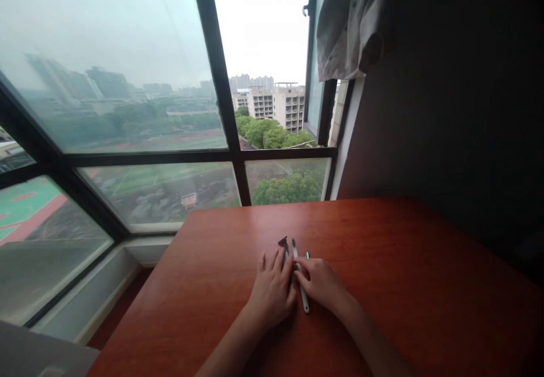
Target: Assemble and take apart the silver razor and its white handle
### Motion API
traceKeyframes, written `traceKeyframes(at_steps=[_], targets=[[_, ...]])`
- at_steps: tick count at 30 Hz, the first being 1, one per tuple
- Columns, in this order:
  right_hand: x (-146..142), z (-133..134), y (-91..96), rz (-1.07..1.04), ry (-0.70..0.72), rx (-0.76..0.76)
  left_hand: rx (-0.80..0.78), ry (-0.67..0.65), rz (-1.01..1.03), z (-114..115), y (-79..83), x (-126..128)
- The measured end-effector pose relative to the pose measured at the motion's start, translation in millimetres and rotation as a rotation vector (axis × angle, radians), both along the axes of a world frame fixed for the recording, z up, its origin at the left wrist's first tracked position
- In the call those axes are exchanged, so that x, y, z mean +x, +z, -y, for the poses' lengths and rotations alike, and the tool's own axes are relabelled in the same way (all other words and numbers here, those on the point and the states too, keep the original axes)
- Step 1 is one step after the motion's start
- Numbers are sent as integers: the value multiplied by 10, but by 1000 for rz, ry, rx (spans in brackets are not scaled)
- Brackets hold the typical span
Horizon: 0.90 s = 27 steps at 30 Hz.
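My left hand (272,289) lies palm down with its fingers stretched out over a razor (283,242). The razor's dark head shows beyond the fingertips, and most of its handle is covered. Just to the right, a pale toothbrush (305,300) with dark bristles lies lengthwise, its head pointing away from me. My right hand (321,282) has thumb and forefinger closed at the toothbrush's handle. A slim thing with a teal tip (307,255) pokes out past the right hand's knuckles; the hand hides the rest of it.
Everything lies on a reddish-brown wooden table (204,269). Behind it stand dark-framed windows (236,156), with a pane swung open at the right. A pale cloth (348,31) hangs at the upper right beside a dark wall (425,116).
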State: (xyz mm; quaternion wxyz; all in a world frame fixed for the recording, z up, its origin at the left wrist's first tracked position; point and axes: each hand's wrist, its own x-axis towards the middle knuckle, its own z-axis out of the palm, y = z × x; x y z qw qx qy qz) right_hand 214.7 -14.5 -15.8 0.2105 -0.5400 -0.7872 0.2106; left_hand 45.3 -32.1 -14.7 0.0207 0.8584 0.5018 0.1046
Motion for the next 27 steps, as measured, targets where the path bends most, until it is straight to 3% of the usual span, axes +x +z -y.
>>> traceKeyframes(at_steps=[11,18,27], targets=[[-30,4,20,26,14,41,-56,11,33,8,34,-9],[172,-57,35,126,-224,8,-79,25,77,-1,100,-10],[235,-101,-9,146,-161,14,-41,36,158,-64,21,-39]])
